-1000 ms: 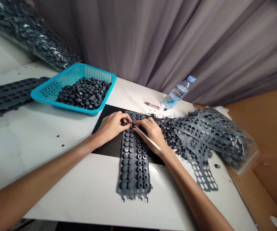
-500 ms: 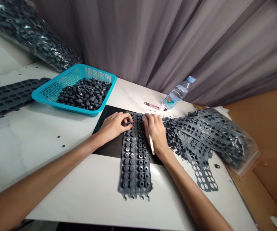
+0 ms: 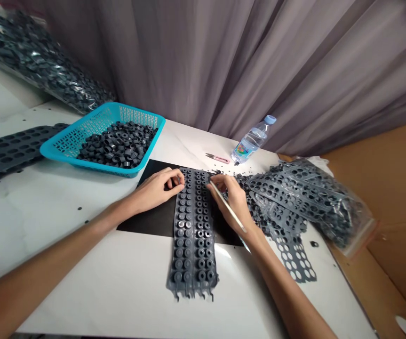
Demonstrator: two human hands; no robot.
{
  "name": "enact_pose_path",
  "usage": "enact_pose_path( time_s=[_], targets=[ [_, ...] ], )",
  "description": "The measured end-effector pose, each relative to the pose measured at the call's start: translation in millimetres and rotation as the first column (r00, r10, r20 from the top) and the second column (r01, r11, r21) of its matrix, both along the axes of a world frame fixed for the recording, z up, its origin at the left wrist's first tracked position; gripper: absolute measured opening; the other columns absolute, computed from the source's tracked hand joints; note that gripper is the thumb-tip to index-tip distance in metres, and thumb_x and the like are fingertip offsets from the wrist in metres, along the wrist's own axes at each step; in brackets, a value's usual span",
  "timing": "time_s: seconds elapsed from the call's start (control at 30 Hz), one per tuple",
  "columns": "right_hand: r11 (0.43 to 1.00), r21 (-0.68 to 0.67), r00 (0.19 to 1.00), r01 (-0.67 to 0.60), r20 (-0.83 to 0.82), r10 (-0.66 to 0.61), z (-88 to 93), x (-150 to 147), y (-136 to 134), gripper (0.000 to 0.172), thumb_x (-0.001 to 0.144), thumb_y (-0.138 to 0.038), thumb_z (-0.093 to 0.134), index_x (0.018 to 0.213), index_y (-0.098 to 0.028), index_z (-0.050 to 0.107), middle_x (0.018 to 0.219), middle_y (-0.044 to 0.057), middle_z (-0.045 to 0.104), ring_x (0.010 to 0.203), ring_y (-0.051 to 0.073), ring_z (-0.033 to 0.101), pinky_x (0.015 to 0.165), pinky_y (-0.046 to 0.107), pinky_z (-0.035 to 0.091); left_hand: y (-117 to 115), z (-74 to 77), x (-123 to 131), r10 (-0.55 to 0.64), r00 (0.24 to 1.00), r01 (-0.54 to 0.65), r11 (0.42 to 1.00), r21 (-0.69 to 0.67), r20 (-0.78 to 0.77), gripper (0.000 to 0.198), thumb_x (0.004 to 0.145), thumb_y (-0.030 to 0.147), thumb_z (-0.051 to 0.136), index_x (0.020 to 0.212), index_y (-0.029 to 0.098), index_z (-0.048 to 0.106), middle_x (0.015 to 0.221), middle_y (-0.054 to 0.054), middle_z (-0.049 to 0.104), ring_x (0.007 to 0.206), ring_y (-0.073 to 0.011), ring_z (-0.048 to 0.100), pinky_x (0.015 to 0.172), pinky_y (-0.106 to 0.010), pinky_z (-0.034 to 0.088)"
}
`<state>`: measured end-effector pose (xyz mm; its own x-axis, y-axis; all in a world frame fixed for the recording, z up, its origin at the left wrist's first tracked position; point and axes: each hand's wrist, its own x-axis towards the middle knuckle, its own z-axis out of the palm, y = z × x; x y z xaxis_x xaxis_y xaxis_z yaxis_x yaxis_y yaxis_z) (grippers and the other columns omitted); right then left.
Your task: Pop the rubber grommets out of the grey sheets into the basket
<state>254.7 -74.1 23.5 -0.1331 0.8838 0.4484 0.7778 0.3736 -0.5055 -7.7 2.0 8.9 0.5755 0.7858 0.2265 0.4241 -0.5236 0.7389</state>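
Observation:
A dark grey moulded rubber sheet [image 3: 193, 226] with rows of round, ring-like parts lies lengthwise in front of me, partly over a black mat [image 3: 146, 219]. Along its upper left edge, my left hand [image 3: 160, 188] has thumb and index finger bent together, apparently pinching the edge. My right hand [image 3: 233, 197] is closed around a slim, pale stick-like tool [image 3: 229, 207]. That tool slants back over the wrist, and its front end is hidden by the fingers near the sheet's upper right edge.
A blue basket [image 3: 43, 149] of loose black rings stands left, before a full plastic bag [image 3: 43, 61]. More sheets [image 3: 8, 150] lie far left. Pink-handled thread snips [image 3: 217, 158] and a water bottle [image 3: 252, 141] are behind. Punched-out scrap sheets [image 3: 280, 188] heap up right.
My right hand has turned, and the pale tool now slants further over the wrist. The left fingers have shifted off the rings to the sheet's left edge. The whole view has shifted slightly.

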Motion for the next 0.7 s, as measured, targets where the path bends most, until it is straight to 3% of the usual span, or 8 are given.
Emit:
enact_pose_path(
  time_s=[0.13,0.23,0.7],
  targets=[
    [0.980,-0.042,0.981,-0.195,0.003,0.195,1.6,-23.8,-5.6,0.020,0.106,-0.042,0.060,0.112,-0.025,0.066,0.105,0.006,0.071,0.097,0.023,0.062,0.090,0.038,0.054,-1.5,3.6,-3.7,-0.088,0.996,0.088,0.996,-0.009,0.003,0.011,0.094,0.032,0.065,0.099,0.022,0.066,0.098,-0.002,0.070,0.085,-0.0178,0.062,0.078,-0.032,0.049],
    [0.965,-0.055,0.963,-0.256,0.073,0.260,1.2,-33.1,-5.0,0.021,0.106,-0.041,0.059,0.115,-0.024,0.067,0.110,0.007,0.073,0.102,0.025,0.061,0.094,0.040,0.054,-0.9,5.1,-4.5,-0.083,0.996,0.083,0.996,-0.022,0.010,0.013,0.093,0.033,0.066,0.099,0.021,0.067,0.097,-0.002,0.071,0.084,-0.0177,0.062,0.079,-0.032,0.049],
    [0.964,-0.052,0.942,-0.261,0.204,0.266,3.9,-37.1,-0.5,0.020,0.107,-0.041,0.058,0.114,-0.025,0.069,0.109,0.006,0.073,0.103,0.025,0.061,0.095,0.041,0.054,2.9,-1.7,-2.2,-0.079,0.996,0.080,0.996,-0.035,0.028,0.013,0.093,0.033,0.069,0.095,0.020,0.071,0.092,-0.002,0.068,0.083,-0.0172,0.063,0.078,-0.030,0.051]
  ],
)
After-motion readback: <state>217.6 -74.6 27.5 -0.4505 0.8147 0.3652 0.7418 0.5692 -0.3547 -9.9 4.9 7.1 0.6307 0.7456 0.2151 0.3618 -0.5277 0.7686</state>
